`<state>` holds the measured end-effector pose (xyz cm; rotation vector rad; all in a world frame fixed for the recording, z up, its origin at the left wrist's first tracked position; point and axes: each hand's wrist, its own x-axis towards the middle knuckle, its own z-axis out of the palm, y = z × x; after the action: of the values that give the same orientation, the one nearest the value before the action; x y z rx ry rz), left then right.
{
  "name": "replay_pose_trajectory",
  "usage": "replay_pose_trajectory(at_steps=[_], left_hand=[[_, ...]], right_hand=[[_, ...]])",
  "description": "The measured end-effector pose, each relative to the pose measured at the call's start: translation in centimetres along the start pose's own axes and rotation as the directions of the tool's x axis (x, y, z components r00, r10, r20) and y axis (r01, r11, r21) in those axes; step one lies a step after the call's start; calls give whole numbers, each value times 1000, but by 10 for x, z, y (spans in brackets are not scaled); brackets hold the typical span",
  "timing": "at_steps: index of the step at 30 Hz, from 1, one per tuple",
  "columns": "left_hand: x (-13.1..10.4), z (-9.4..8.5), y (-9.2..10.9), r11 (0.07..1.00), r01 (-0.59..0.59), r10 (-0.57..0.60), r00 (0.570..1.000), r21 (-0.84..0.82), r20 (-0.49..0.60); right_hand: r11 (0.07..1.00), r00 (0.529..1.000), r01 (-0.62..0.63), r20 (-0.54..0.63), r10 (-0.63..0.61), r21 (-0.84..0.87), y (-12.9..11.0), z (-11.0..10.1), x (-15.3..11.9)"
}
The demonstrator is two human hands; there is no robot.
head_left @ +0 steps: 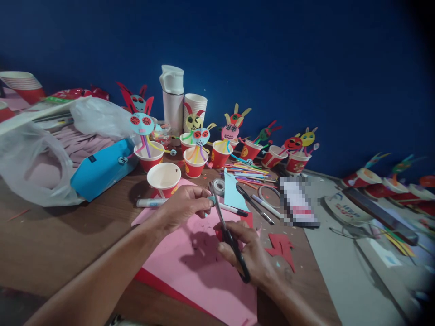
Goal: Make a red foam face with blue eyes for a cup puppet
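My left hand (188,203) pinches a small piece of light-blue paper (212,198) over a pink sheet (190,290). In my right hand (246,249) is a pair of scissors (233,242) with black handles, its blades pointing up and away, at the edge of the blue piece. How far the blades are apart I cannot make out. Just beyond my hands lie a roll of tape (218,186) and a larger light-blue paper scrap (234,192). A red-and-white paper cup (164,179) stands behind my left hand. Red paper scraps (281,249) lie right of the scissors.
Several paper cups with paper-faced figures (195,160) line the back, before a blue wall. A white jug (173,108) stands among them. At left are a plastic bag (44,167) and a blue folder (103,174). Pens (267,207), colored sticks (249,174) and a phone (298,201) lie at right.
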<state>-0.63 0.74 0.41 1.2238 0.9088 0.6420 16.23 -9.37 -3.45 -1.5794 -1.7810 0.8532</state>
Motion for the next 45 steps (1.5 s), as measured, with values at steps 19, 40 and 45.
replay_pose_trajectory(at_steps=[19, 40, 45], left_hand=[[0, -12, 1, 991, -13, -3, 993, 136, 115], [3, 4, -9, 990, 2, 10, 997, -144, 80], [3, 11, -12, 978, -25, 19, 999, -209, -30]], right_hand=[[999, 998, 5, 61, -7, 42, -3, -3, 1], [998, 994, -31, -103, 37, 62, -3, -1, 1], [997, 993, -29, -110, 36, 65, -3, 0, 2]])
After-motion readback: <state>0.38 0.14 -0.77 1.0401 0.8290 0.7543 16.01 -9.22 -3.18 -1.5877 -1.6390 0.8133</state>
